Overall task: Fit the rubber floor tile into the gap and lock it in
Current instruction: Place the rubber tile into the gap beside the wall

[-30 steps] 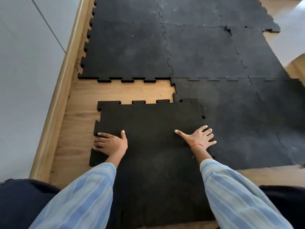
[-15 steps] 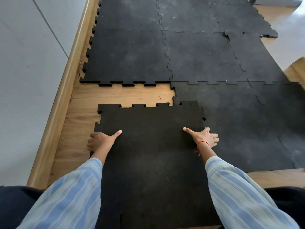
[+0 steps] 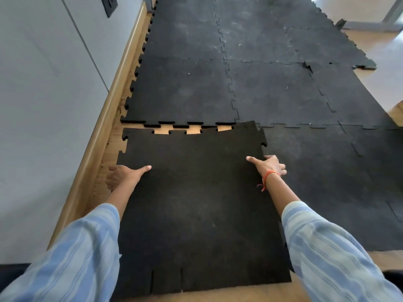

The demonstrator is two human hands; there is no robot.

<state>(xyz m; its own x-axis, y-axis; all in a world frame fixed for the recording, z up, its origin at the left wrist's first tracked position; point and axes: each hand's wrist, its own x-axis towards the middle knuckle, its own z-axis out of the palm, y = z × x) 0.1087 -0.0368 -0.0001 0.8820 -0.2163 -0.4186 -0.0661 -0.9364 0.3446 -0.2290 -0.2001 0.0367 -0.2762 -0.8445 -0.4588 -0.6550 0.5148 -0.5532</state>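
Note:
A loose black rubber tile with jigsaw edges lies in front of me over the wooden floor. My left hand grips its left edge, thumb on top and fingers curled under. My right hand holds its right edge, thumb on the tile, fingers over the neighbouring mat. The tile's far teeth sit just short of the teeth of the laid tile beyond; slivers of the wooden gap show between them. The tile's far right corner rides up over the laid mats.
A wooden skirting board and a grey wall run along the left. Laid black mats fill the floor ahead and to the right. Bare wooden floor shows at the tile's near edge.
The loose tile has slid forward, so the wooden gap has shrunk from a wide strip to thin slivers. Both hands went from lying flat on top to gripping its side edges.

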